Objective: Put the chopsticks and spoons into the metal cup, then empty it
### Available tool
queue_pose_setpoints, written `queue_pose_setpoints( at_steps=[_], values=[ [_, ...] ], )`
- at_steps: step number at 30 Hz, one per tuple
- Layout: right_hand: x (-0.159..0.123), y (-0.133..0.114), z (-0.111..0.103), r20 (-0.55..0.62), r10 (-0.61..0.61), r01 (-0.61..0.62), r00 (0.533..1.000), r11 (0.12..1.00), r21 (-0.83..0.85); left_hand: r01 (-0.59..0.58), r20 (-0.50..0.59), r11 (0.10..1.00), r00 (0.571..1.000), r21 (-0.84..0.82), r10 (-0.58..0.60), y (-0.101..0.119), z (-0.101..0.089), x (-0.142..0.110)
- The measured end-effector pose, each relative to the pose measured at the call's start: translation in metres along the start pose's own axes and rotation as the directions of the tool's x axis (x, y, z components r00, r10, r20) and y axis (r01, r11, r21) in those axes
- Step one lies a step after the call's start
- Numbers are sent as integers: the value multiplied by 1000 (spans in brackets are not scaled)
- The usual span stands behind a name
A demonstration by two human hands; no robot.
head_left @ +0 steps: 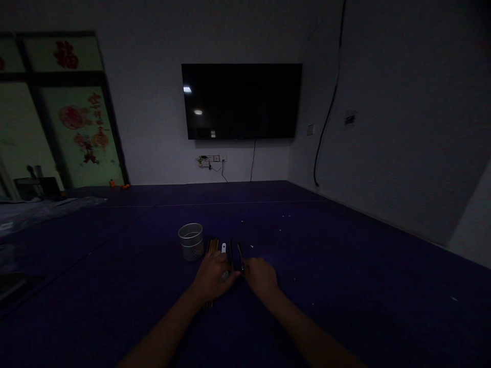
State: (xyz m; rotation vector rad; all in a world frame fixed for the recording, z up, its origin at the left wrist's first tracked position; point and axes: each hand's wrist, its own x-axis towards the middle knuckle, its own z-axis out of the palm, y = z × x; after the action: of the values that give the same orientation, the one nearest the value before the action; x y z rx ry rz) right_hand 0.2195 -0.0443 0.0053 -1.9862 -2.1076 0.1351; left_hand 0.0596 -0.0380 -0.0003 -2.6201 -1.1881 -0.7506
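1. By the left hand (215,275), thin sticks (212,245) and a white handle (223,248) are partly covered; its grip cannot be told.
2. A slim utensil (240,250) is met by the curled right hand (261,277); firm gripping cannot be confirmed.
3. Left of the sticks, a metal cup (191,244) is stood upright.

I see both hands (237,273) over chopsticks and utensils (240,249), right of a metal cup (191,242).

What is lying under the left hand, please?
Thin brown sticks come out beyond the left hand, and their near ends show below it. Beside them is the end of a white handle. The hand covers the rest, so the handle's tool cannot be identified.
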Motion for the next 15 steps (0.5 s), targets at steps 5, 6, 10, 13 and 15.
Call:
queue_pose_setpoints(
  at_steps=[5, 6, 10, 13, 15],
  values=[
    [1, 1, -1, -4, -18, 18, 1000, 1000, -6, 269, -371, 959, 903, 93, -217, -13, -6, -2],
    [1, 1, -1, -5, -17, 17, 1000, 1000, -6, 347, -456, 934, 848, 89, -271, -16, -9, -2],
    [1, 2, 0, -3, -12, 12, 1000, 1000, -3, 570, -681, 820, 582, -48, -444, -26, -15, 0],
    [1, 2, 2, -14, -14, 14, 1000, 1000, 13, 612, -700, 772, 474, -175, -534, -34, -13, 1],
    [1, 2, 3, -20, -9, 9, 1000, 1000, 19, 627, -676, 745, 449, -228, -584, -40, -8, 0]
  ],
)
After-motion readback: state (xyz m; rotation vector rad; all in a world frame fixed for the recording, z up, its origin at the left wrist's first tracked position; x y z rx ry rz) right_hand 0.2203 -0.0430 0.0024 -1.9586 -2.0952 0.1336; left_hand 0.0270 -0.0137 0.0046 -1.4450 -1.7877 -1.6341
